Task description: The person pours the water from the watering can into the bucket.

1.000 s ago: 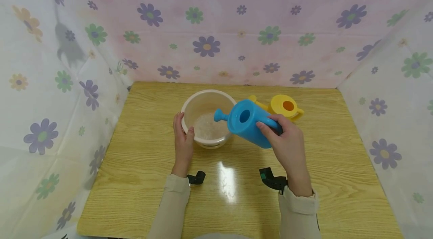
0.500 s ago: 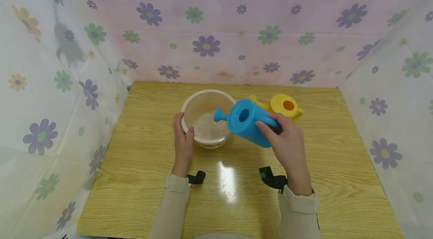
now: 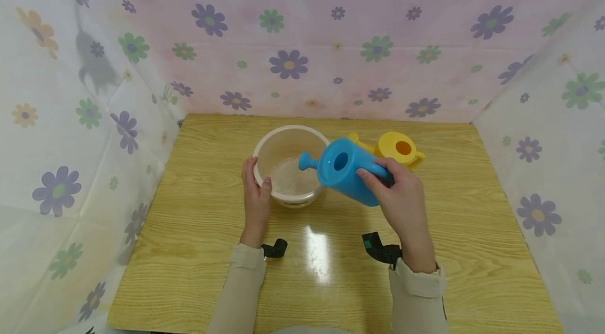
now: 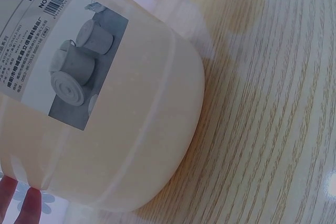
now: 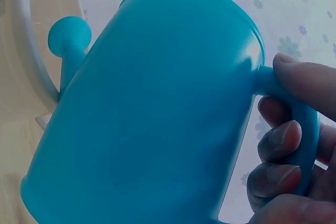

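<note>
My right hand grips the handle of a blue watering can, its fingers curled round it in the right wrist view. The can is tilted left, its spout head above the mouth of a cream plastic bucket. With thumb and fingers, my left hand holds the bucket's left rim. Some water appears to lie at the bucket's bottom. In the left wrist view, a printed label shows on the bucket's outer wall, with two fingertips at the lower left.
A yellow watering can stands behind the blue one, partly hidden by it. The wooden table reaches flower-printed sheets at the back and both sides. Black camera mounts sit at both wrists.
Almost nothing differs. The rippled surface inside the bucket looks slightly calmer than a second ago; both hands, the bucket and the tilted blue watering can keep their places.
</note>
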A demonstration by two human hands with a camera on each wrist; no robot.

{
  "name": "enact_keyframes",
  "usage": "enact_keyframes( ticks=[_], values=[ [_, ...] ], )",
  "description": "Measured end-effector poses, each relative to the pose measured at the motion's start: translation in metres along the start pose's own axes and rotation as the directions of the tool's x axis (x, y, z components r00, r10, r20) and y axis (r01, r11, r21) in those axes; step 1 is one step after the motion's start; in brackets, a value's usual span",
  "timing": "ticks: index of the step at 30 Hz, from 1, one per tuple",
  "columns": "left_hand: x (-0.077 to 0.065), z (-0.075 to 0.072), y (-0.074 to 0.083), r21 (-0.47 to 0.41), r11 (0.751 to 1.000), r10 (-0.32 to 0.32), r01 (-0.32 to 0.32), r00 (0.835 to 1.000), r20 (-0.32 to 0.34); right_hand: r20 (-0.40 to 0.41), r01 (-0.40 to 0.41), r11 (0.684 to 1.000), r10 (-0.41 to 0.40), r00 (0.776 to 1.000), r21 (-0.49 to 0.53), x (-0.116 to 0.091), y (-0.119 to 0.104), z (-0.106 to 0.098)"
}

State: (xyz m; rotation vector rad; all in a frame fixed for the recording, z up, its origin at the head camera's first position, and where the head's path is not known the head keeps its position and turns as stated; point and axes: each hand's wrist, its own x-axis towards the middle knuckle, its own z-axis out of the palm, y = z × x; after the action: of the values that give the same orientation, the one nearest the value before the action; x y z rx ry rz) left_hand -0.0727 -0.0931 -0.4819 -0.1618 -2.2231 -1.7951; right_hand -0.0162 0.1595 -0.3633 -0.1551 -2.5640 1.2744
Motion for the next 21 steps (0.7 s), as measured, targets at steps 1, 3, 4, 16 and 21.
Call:
enact_keyframes(
  ticks=[1, 3, 4, 16, 21],
  values=[
    [0.000, 0.000, 0.000, 0.001, 1.000, 0.000, 0.000, 1.000, 0.000, 0.001, -0.001, 1.000, 0.001, 1.000, -0.001, 0.000, 0.000, 0.000],
    [0.000, 0.000, 0.000, 0.002, 1.000, 0.001, -0.001, 1.000, 0.000, 0.003, -0.004, 1.000, 0.004, 1.000, -0.002, 0.000, 0.000, 0.000],
    [0.000, 0.000, 0.000, 0.004, 1.000, 0.002, -0.002, 1.000, -0.001, 0.005, -0.004, 1.000, 0.004, 1.000, -0.003, 0.000, 0.000, 0.000],
    [0.003, 0.002, -0.033, 0.020, 1.000, 0.010, -0.010, 1.000, 0.000, 0.009, 0.011, 1.000, -0.011, 1.000, -0.027, 0.001, 0.000, -0.001],
    [0.003, 0.003, -0.039, 0.035, 0.999, -0.007, 0.007, 1.000, 0.000, 0.013, 0.016, 0.999, -0.015, 1.000, -0.033, 0.001, -0.001, -0.002]
  ],
)
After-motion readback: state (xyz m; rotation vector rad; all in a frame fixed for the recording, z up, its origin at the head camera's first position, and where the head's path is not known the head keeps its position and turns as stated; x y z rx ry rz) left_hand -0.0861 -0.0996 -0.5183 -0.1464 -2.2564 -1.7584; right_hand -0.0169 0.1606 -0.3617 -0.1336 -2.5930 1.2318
